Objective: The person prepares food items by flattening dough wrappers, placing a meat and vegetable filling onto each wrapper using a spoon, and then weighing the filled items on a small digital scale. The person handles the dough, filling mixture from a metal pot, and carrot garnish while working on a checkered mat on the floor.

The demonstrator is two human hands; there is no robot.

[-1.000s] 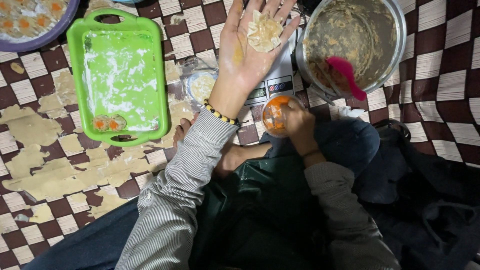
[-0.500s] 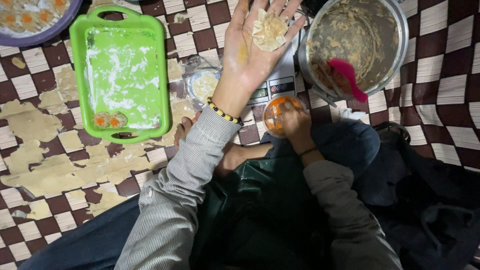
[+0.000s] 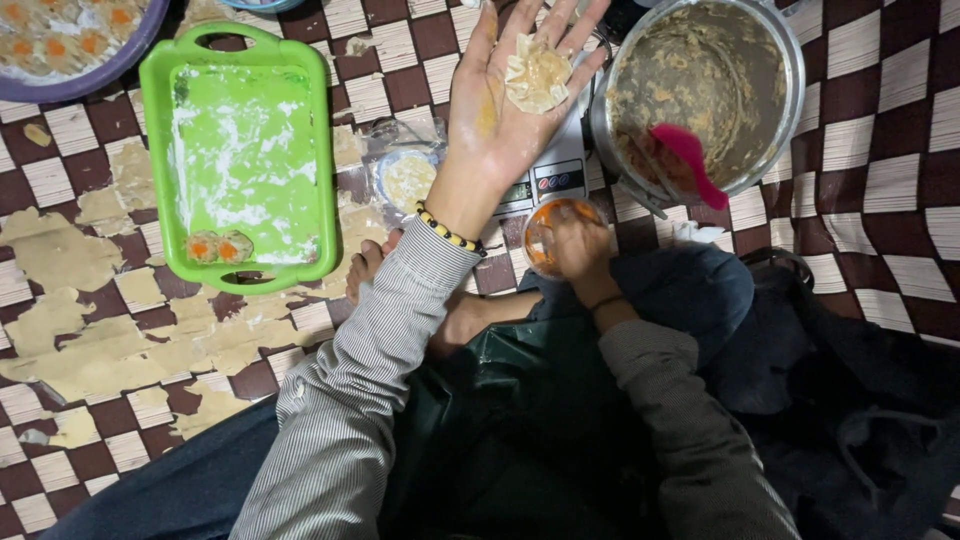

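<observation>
A green tray (image 3: pixel 160 170), dusted white inside, is lying on a brown-and-cream checked mat (image 3: pixel 880 180); two small orange-topped dumplings (image 3: pixel 220 247) are sitting side by side at its near edge. A purple plate (image 3: pixel 100 75) holding more such dumplings is showing at the upper left corner, partly cut off. Torn scraps of pale dough (image 3: pixel 60 255) are lying scattered over the mat to the left of and below the tray. A small clear bag (image 3: pixel 405 178) holding round pale wrappers is resting just right of the tray.
</observation>
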